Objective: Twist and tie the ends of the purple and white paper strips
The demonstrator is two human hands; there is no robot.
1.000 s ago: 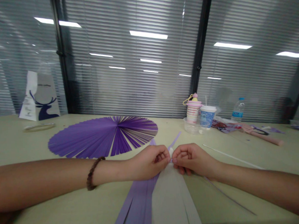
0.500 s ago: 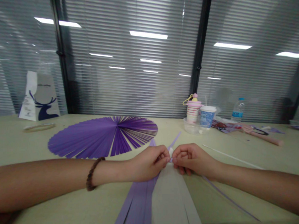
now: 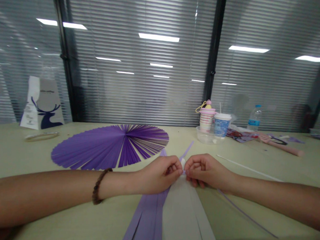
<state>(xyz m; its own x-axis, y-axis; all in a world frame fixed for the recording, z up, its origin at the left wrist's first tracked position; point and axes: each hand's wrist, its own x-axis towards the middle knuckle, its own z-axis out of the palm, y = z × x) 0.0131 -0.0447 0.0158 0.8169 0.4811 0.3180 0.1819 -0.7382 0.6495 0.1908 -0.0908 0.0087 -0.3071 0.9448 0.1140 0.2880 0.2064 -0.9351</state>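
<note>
Almost nothing has moved since the earlier frames: both hands sit where they were, and only the thin purple strip (image 3: pixel 245 213) trailing under the right forearm lies at a slightly different slant on the table (image 3: pixel 74 224). Left hand (image 3: pixel 159 174) and right hand (image 3: pixel 205 170) meet knuckle to knuckle, fingers of each curled closed and pinching a small white roll (image 3: pixel 183 164) between thumb and forefinger, at the gathered top of a bundle of paper strips (image 3: pixel 170 216) that fans out toward the camera, purple on the left, pale grey on the right. A narrow purple tail (image 3: pixel 187 150) pokes up beyond the roll.

My guess at the risk: the pinch is tiny and shared, so if either hand eases off, the roll could spring loose and unwind. Pulling the two hands apart too hard could tear the thin paper at the neck, and the loose strips might slide out of line.

Further back lie a fanned purple disc (image 3: pixel 110 146), a paper bag (image 3: pixel 42 103) printed with a dark deer head and small lettering too blurred to read, a pink bottle (image 3: pixel 206 118), a patterned paper cup (image 3: pixel 221 124) and a water bottle (image 3: pixel 254 118) whose blue label cannot be made out
</note>
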